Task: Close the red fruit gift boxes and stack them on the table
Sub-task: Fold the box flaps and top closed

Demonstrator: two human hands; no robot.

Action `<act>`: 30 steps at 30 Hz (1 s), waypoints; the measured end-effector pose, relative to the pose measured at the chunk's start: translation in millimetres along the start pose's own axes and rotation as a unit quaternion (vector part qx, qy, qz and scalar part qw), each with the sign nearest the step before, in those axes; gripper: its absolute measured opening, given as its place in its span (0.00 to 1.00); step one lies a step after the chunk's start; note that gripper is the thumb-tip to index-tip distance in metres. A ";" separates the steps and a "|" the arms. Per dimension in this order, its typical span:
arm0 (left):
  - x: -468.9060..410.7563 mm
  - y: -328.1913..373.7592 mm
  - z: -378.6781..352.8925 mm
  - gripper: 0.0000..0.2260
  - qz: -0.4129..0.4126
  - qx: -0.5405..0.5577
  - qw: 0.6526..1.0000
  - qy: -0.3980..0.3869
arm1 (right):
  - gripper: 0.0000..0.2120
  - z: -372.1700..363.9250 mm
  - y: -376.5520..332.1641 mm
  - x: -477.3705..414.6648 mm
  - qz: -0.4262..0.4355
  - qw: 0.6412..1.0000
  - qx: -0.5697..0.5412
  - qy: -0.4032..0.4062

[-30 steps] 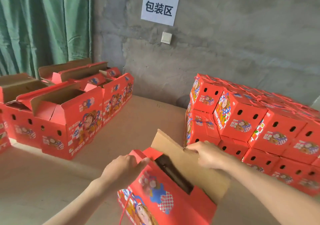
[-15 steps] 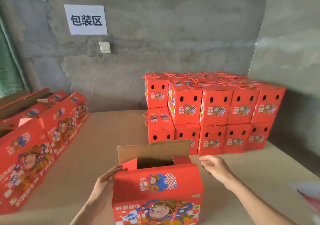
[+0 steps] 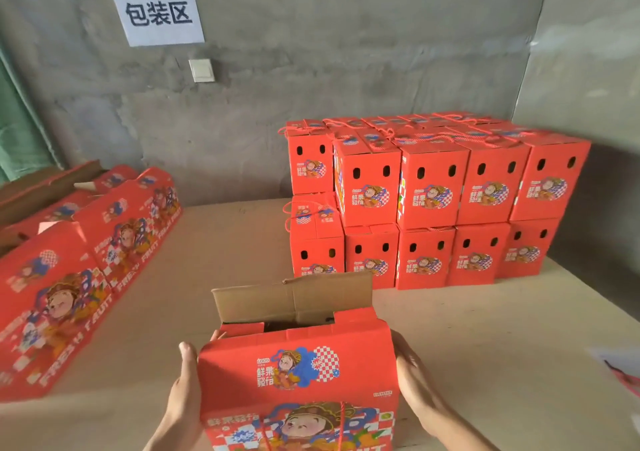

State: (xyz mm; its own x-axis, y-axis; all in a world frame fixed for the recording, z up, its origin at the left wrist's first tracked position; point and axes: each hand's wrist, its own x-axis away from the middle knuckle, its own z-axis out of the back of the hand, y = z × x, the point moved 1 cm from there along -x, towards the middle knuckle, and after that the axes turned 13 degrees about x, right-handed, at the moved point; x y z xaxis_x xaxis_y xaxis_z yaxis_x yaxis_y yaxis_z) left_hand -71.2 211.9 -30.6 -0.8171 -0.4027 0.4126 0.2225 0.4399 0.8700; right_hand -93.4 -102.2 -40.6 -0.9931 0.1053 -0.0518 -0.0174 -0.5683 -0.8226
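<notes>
The glossy red cardboard gift box (image 3: 298, 374) stands at the near edge of the pale worktop (image 3: 214, 260). Its bottom is cut off from view, and one raw brown flap (image 3: 294, 298) is upright on its far side. The left hand (image 3: 183, 391) and right hand (image 3: 415, 384) press flat against its opposite sides, their fingers mostly hidden. Half a second ago the right hand hung clear. The closed boxes (image 3: 433, 201) are stacked two high at the far right.

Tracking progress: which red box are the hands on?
The nearest box, bottom centre, brown flap up, left hand and right hand against its sides; stacked boxes sit untouched.
</notes>
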 end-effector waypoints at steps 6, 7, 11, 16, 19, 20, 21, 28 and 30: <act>5.6 -8.1 4.1 0.24 -0.060 -0.030 0.997 -0.028 | 0.11 -3.3 -6.1 0.9 -0.020 0.983 -0.088 0.158; 5.7 -8.7 5.0 0.23 -0.083 -0.045 0.995 -0.040 | 0.13 -2.6 -10.9 1.9 0.012 0.981 -0.102 0.163; 14.3 -3.1 4.9 0.14 -0.224 -0.124 0.962 -0.091 | 0.09 -7.5 -22.4 0.0 0.128 0.977 0.031 0.170; 14.5 -3.7 4.0 0.06 -0.415 -0.287 0.862 -0.049 | 0.10 -9.8 -27.7 -4.1 0.177 0.940 0.152 0.251; 11.7 -4.5 0.7 0.07 -0.398 -0.284 0.872 -0.021 | 0.09 -12.9 -27.0 -3.2 0.174 0.926 0.172 0.287; 10.3 -4.6 -0.7 0.09 -0.393 -0.282 0.875 -0.013 | 0.08 -13.6 -26.6 -2.9 0.161 0.927 0.165 0.296; 9.1 -4.5 -2.0 0.10 -0.387 -0.281 0.878 -0.007 | 0.08 -14.0 -25.5 -2.8 0.146 0.928 0.161 0.303; 11.2 -1.6 0.2 0.05 -0.384 -0.267 0.884 0.001 | 0.05 -15.5 -22.1 -8.4 0.108 0.933 0.191 0.285; 10.3 2.2 0.8 0.05 -0.374 -0.280 0.884 -0.007 | 0.03 -15.3 -20.7 -11.2 0.087 0.945 0.169 0.266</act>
State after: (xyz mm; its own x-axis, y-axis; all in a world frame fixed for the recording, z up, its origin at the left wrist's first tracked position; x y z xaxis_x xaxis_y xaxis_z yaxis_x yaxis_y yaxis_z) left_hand -79.6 209.4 -24.7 -0.8520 -0.4018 -0.3355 -0.1582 -0.4132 0.8968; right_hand -80.1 -79.2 -31.6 -0.7872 0.3296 -0.5212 0.0165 -0.8336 -0.5521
